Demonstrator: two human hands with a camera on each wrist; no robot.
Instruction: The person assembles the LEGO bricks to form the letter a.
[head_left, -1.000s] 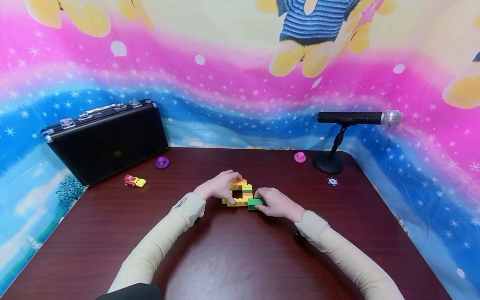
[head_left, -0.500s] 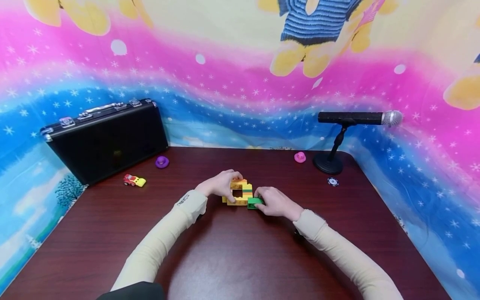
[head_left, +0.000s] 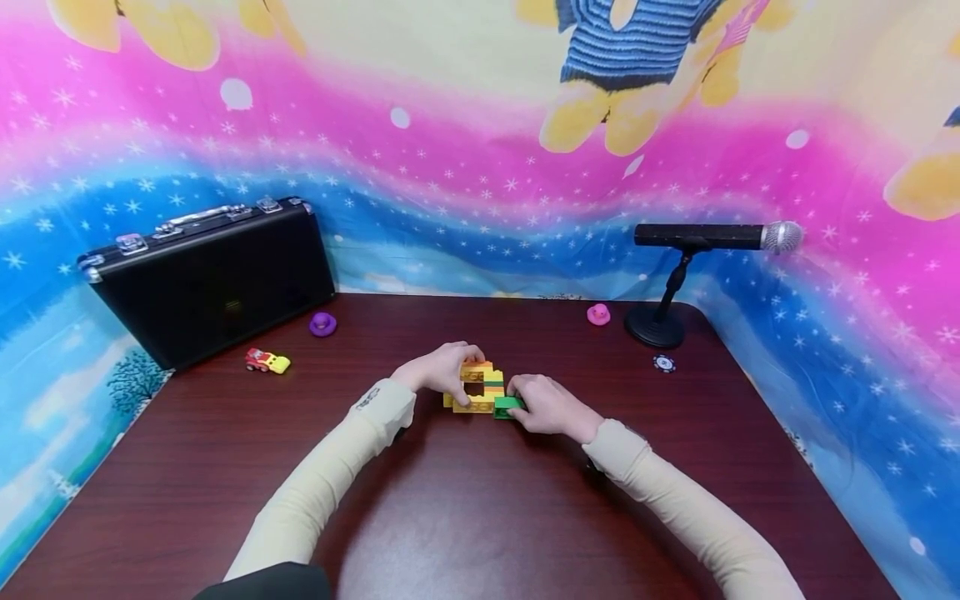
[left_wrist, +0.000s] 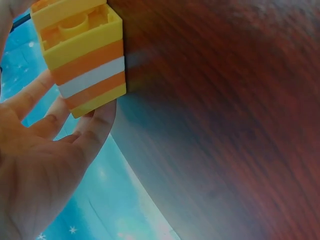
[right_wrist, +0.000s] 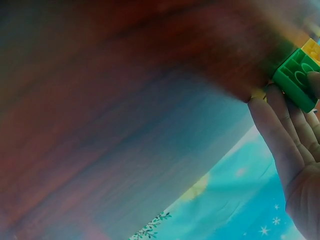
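A mostly yellow toy-brick frame (head_left: 474,405) with a square hole lies on the table in the head view. My left hand (head_left: 441,371) grips its left side, thumb on the near edge and fingers over the far one. In the left wrist view the stacked bricks (left_wrist: 92,75) show yellow, orange and white layers against the fingers. A green brick (head_left: 507,407) sits at the frame's near right corner. My right hand (head_left: 551,404) pinches it, thumb in front and fingers behind. The right wrist view shows the green brick's (right_wrist: 296,82) hollow underside, right beside a yellow brick (right_wrist: 312,49).
On the dark wood table (head_left: 480,508) a toy car (head_left: 267,361), a purple hat (head_left: 322,324) and a black case (head_left: 213,287) stand at left. A pink hat (head_left: 598,314), a microphone on a stand (head_left: 678,275) and a poker chip (head_left: 663,363) are at right. A printed cloth (head_left: 450,192) hangs behind.
Both hands keep their hold on the bricks. Only a very slight shift of hands and bricks shows.
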